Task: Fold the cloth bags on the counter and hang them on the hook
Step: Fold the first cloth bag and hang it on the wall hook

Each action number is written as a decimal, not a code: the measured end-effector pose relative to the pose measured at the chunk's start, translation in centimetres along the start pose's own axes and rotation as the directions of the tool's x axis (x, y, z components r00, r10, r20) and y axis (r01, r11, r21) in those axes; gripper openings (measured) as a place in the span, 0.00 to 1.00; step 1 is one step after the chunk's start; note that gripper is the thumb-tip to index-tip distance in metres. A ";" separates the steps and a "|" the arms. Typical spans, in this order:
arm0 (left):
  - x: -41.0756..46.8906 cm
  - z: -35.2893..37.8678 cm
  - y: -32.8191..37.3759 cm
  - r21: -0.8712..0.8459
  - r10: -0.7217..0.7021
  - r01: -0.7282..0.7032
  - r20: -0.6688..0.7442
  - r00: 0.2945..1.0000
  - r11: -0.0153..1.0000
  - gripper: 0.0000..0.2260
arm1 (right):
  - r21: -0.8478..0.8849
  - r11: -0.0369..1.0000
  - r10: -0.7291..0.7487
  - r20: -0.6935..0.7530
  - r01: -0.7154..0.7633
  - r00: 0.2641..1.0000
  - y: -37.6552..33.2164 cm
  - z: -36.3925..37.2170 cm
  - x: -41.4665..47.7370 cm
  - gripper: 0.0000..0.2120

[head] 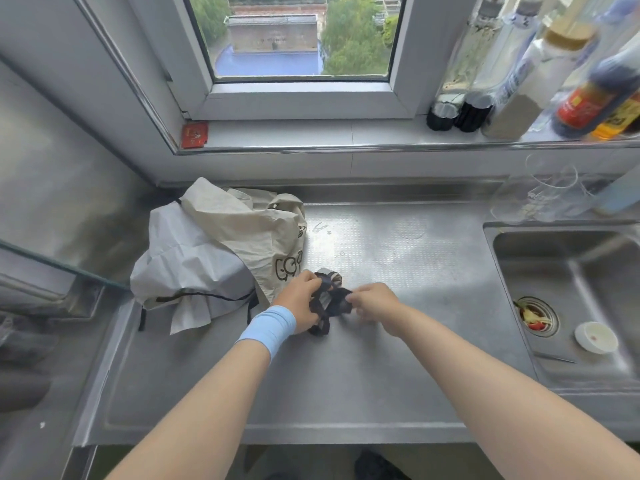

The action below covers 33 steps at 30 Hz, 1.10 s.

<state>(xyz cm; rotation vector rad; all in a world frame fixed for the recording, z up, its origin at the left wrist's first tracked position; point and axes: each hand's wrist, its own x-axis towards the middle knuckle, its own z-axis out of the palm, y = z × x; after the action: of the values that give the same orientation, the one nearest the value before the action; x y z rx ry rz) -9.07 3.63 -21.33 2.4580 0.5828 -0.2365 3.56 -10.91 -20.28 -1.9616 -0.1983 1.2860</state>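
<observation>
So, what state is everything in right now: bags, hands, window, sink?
Small bag: bundled up, held in both hands.
Left hand: grips the bundle.
Right hand: pinches the bundle's other side.
Grey bag: crumpled, unfolded.
Cream bag: crumpled, unfolded, atop the grey one.
Window: shut.
Sink: scraps in the drain.

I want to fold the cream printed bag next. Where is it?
In the head view, the cream bag lies crumpled on the left of the counter, partly over a white bag, just beyond the left hand, which grips a dark bag.
</observation>
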 end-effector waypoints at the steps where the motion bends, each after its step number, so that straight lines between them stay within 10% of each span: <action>1: 0.0 0.0 -0.1 0.017 0.003 -0.003 -0.018 1.000 1.000 0.17 | 0.077 0.997 -0.002 -0.028 0.004 1.000 -0.4 -0.1 -0.2 0.05; 5: -0.1 0.5 -0.7 -0.025 -0.052 0.050 -0.108 0.993 0.998 0.15 | 0.327 0.945 -0.003 -0.007 0.005 1.000 -1.0 1.0 -1.1 0.12; 11: -0.2 0.9 -0.9 -0.119 -0.080 0.065 -0.129 0.988 0.991 0.12 | 0.165 0.985 0.032 0.072 -0.043 0.997 2.1 3.7 -1.1 0.37; 17: 0.1 1.5 -0.7 -0.030 -0.037 0.032 -0.153 0.988 0.999 0.15 | -0.099 0.991 -0.105 -0.142 0.091 0.984 2.8 4.4 -0.5 0.05; 33: 0.5 2.1 1.2 -0.175 -0.202 0.151 -0.326 0.924 0.973 0.21 | 0.438 0.896 0.051 -0.272 0.077 0.961 0.8 1.5 -0.6 0.21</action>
<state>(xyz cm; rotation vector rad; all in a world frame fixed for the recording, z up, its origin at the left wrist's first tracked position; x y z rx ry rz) -8.16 1.66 -22.55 2.3166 0.9393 0.1647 1.82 -11.07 -20.66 -1.7062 0.2091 0.9284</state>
